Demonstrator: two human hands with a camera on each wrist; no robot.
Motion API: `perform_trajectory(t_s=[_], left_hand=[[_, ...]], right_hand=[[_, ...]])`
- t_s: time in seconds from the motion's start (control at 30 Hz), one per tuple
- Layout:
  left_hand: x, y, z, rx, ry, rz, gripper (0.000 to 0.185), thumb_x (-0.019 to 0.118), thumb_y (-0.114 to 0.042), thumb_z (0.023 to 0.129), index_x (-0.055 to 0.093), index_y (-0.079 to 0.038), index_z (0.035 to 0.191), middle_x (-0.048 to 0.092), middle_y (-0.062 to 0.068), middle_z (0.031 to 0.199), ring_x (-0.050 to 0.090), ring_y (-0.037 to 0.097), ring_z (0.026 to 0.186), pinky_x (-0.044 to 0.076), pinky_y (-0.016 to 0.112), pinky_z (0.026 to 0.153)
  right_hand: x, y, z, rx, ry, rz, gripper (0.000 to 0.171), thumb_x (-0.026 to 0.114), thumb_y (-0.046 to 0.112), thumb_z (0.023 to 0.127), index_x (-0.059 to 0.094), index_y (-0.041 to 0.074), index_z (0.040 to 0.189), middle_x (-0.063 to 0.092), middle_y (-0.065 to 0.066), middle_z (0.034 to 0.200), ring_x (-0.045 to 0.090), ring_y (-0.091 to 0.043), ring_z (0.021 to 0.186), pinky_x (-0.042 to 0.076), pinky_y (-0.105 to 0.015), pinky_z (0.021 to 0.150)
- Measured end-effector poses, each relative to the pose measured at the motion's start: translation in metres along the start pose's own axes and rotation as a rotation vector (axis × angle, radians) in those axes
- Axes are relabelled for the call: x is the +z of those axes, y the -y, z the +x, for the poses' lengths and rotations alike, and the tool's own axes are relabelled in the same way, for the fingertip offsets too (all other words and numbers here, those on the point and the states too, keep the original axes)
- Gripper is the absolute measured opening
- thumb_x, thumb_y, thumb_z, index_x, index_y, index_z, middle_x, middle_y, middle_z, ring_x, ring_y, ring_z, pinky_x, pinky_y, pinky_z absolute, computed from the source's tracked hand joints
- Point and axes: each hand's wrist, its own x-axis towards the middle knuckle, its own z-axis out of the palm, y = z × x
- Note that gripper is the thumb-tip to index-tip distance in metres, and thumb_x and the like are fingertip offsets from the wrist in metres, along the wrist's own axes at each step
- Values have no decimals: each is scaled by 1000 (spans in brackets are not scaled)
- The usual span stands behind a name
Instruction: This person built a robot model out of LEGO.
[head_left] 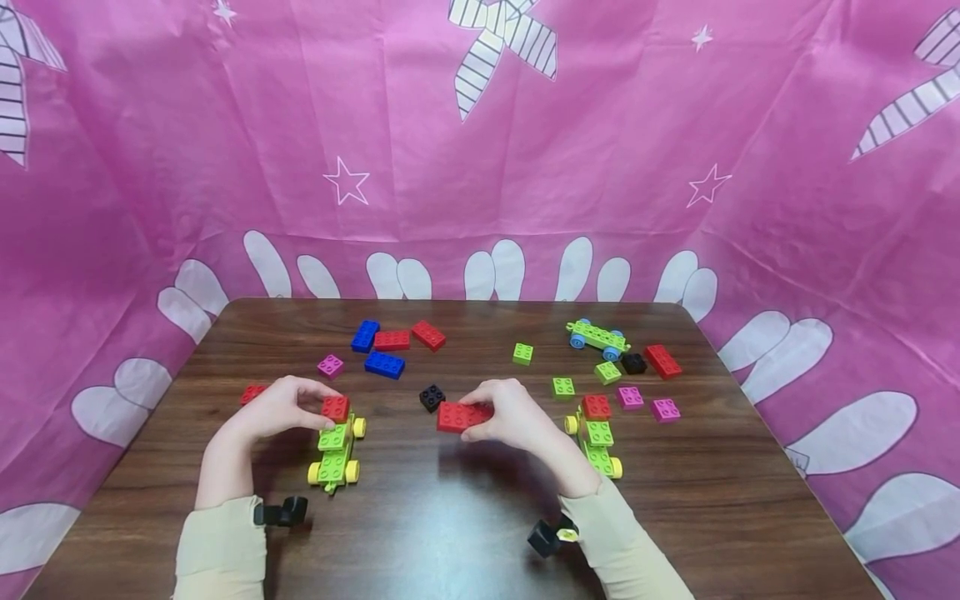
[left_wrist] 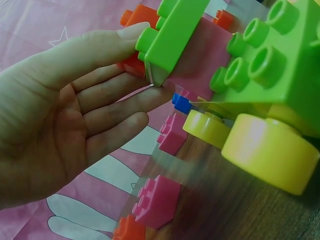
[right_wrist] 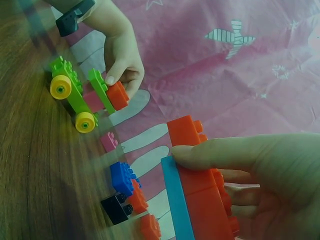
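In the head view my left hand (head_left: 279,408) pinches the top of a toy car (head_left: 332,468) with a green base and yellow wheels. Its thumb lies against a green brick (left_wrist: 175,37), and a red brick (head_left: 335,407) sits on that; a pink brick (left_wrist: 200,55) shows below. My right hand (head_left: 510,415) holds joined red bricks (head_left: 456,417) above the table, thumb on the near side. A blue-green strip (right_wrist: 176,200) runs along one side of them in the right wrist view. The fingers behind are partly hidden.
Near my right forearm stands a second yellow-wheeled car (head_left: 598,437) bearing a red brick. A blue-wheeled green car (head_left: 597,335) is at the back right. Around lie blue bricks (head_left: 385,365), a black brick (head_left: 432,397) and several loose red, green and pink ones on the wooden table (head_left: 420,533).
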Motion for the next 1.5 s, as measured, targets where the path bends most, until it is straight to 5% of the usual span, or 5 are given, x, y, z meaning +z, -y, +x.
perform_trajectory(t_s=[0.47,0.9,1.13,1.5], left_hand=[[11,-16,9,20,-22,26,42,83,-25,77,72,-3,112,74,9,104,68,25,96,56,44,85],[52,-55,35,165,75,46,34,83,-24,77,75,-7,105,75,2,94,69,14,85,57,29,75],[71,-71,42,239,64,99,34,84,-26,76,76,-10,105,75,-2,95,67,11,86,56,29,79],[91,-81,50,219,107,103,36,83,-29,77,75,-8,105,76,0,94,67,10,82,56,25,72]], right_hand=[[-2,3,-1,4,-34,-2,38,88,19,71,76,10,106,73,-3,95,57,-13,82,49,-30,74],[-1,3,0,14,-31,4,37,88,17,71,76,9,106,74,-4,98,59,-14,84,51,-33,77],[-3,5,-1,33,-30,3,38,88,19,72,75,12,106,74,-2,100,61,-14,86,52,-33,79],[-4,5,-3,25,-25,50,35,87,19,72,75,12,104,74,0,97,60,-13,83,53,-29,74]])
